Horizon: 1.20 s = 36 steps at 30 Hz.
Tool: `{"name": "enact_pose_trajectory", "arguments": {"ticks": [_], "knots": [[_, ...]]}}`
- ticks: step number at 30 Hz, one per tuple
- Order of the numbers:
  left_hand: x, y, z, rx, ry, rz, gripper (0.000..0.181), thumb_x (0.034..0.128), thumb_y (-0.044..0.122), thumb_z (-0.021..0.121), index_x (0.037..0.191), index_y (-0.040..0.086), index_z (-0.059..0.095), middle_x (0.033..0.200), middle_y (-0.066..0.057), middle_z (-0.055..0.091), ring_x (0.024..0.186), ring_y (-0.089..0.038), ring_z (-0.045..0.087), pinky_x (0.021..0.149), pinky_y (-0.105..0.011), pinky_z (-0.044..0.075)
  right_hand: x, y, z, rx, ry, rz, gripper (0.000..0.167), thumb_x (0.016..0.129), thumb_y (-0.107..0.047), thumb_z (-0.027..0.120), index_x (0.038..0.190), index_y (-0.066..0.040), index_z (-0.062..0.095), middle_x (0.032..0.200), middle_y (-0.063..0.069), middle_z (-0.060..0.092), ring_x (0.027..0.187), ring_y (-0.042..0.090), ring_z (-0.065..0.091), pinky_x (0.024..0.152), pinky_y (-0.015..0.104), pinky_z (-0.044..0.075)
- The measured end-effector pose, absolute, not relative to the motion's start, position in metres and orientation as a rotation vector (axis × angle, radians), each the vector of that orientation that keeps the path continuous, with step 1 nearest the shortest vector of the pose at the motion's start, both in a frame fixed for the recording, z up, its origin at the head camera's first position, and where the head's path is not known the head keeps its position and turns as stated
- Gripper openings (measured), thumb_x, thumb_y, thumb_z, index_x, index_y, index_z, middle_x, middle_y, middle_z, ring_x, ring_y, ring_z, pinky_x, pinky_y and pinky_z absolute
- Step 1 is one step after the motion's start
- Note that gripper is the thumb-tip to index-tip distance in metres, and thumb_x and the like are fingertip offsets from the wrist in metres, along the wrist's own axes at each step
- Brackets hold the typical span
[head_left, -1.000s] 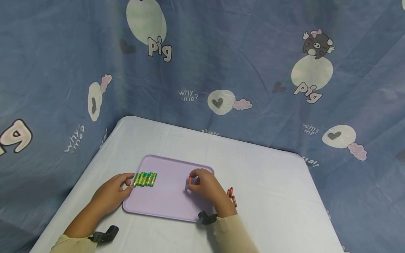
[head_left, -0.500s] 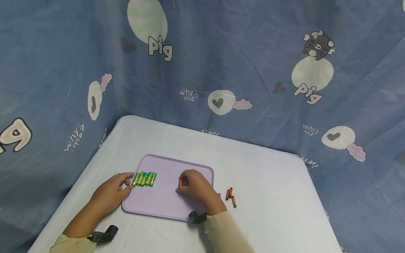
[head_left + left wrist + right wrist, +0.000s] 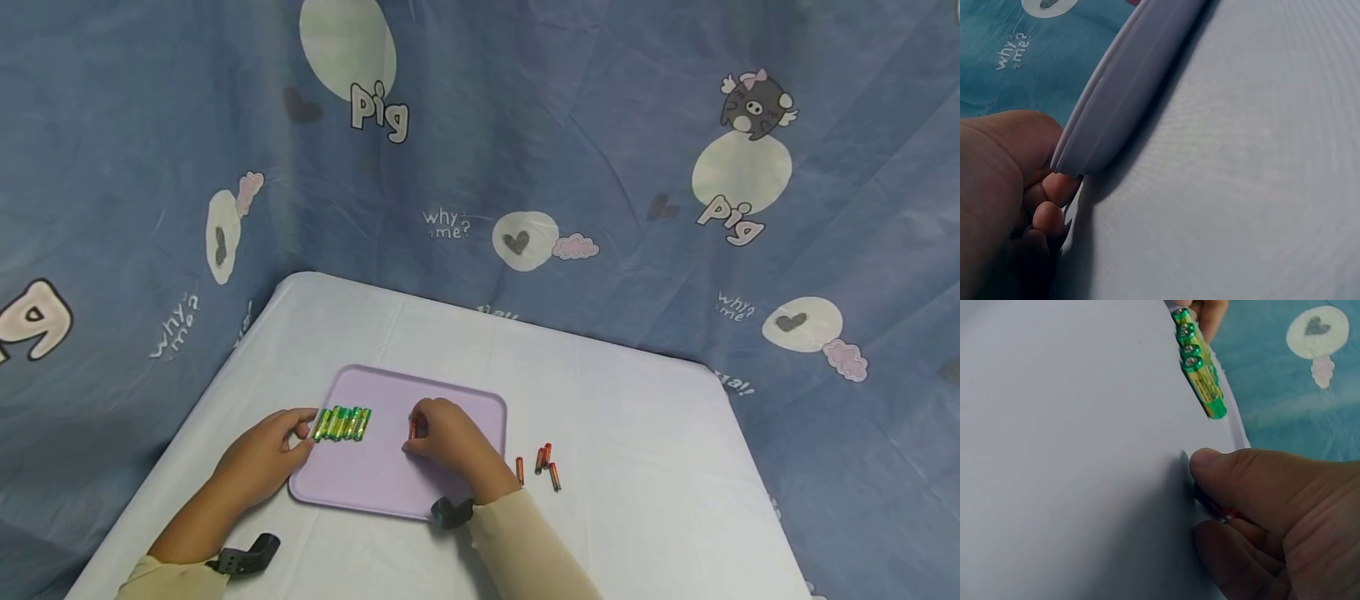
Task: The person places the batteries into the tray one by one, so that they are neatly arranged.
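Observation:
A pale purple tray (image 3: 375, 479) lies on the white-covered table. My left hand (image 3: 262, 458) grips its left rim; in the left wrist view the thumb is at the rim (image 3: 1104, 94) and other fingertips show below it. Several green-and-gold batteries (image 3: 342, 423) lie side by side in a row at the tray's left. Right of that row, over the tray's middle, my right hand (image 3: 453, 442) pinches a red battery (image 3: 412, 427) between thumb and fingers. The fingers mostly hide this red battery (image 3: 1215, 505) in the right wrist view, so whether it touches the tray is unclear.
Several loose red batteries (image 3: 554, 476) lie on the table (image 3: 637, 467) to the right of the tray, one of them close to my right forearm. A blue patterned curtain (image 3: 615, 167) hangs behind and to the left of the table.
My right hand has moved left across the tray with the red battery, nearer the green-and-gold row. A loose red battery beside the forearm has come into view. The left hand stays at the rim.

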State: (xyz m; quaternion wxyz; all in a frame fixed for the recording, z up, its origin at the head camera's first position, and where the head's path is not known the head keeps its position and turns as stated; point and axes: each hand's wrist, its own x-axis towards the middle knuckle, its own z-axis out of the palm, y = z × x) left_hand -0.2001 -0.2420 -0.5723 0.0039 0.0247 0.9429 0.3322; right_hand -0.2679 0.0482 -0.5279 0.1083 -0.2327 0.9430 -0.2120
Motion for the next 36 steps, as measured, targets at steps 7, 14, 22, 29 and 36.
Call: {"name": "enact_pose_trajectory", "arguments": {"ticks": [7, 14, 22, 29, 36], "knots": [[-0.200, -0.243, -0.573, 0.078, 2.965, 1.032, 0.049, 0.0952, 0.022, 0.071, 0.141, 0.006, 0.061, 0.100, 0.005, 0.059, 0.076, -0.010, 0.046, 0.065, -0.029, 0.036, -0.269, 0.034, -0.528, -0.675, 2.759, -0.610, 0.030, 0.084, -0.028, 0.089, 0.100, -0.015, 0.068, 0.083, -0.009, 0.058, 0.078, 0.007, 0.053, 0.074, 0.023, 0.046], [-0.200, -0.243, -0.573, 0.067, 2.962, 1.035, 0.050, 0.0951, 0.021, 0.072, 0.141, 0.006, 0.060, 0.101, 0.005, 0.059, 0.077, -0.011, 0.046, 0.065, -0.029, 0.036, -0.271, 0.018, -0.529, -0.712, 2.770, -0.550, 0.032, 0.085, -0.031, 0.089, 0.103, -0.015, 0.067, 0.084, -0.010, 0.057, 0.078, 0.006, 0.052, 0.074, 0.022, 0.045], [-0.200, -0.242, -0.574, 0.064, 2.955, 1.054, 0.050, 0.0954, 0.021, 0.070, 0.141, 0.005, 0.060, 0.101, 0.003, 0.059, 0.076, -0.011, 0.046, 0.065, -0.028, 0.036, -0.268, 0.003, -0.530, -0.690, 2.739, -0.586, 0.032, 0.086, -0.031, 0.088, 0.105, -0.014, 0.067, 0.084, -0.011, 0.057, 0.080, 0.005, 0.053, 0.076, 0.022, 0.046], [-0.200, -0.241, -0.572, 0.072, 2.953, 1.054, 0.049, 0.0956, 0.021, 0.070, 0.142, 0.005, 0.060, 0.101, 0.003, 0.059, 0.077, -0.011, 0.046, 0.066, -0.030, 0.036, -0.266, -0.006, -0.530, -0.684, 2.752, -0.590, 0.034, 0.086, -0.031, 0.088, 0.108, -0.013, 0.070, 0.085, -0.009, 0.058, 0.080, 0.006, 0.053, 0.074, 0.022, 0.045], [-0.199, -0.242, -0.569, 0.078, 2.952, 1.040, 0.049, 0.0952, 0.020, 0.071, 0.141, 0.006, 0.060, 0.098, 0.004, 0.058, 0.074, -0.011, 0.046, 0.064, -0.030, 0.035, -0.265, -0.013, -0.530, -0.670, 2.758, -0.586, 0.037, 0.087, -0.032, 0.087, 0.113, -0.012, 0.071, 0.086, -0.010, 0.058, 0.079, 0.005, 0.053, 0.074, 0.022, 0.045]]}}
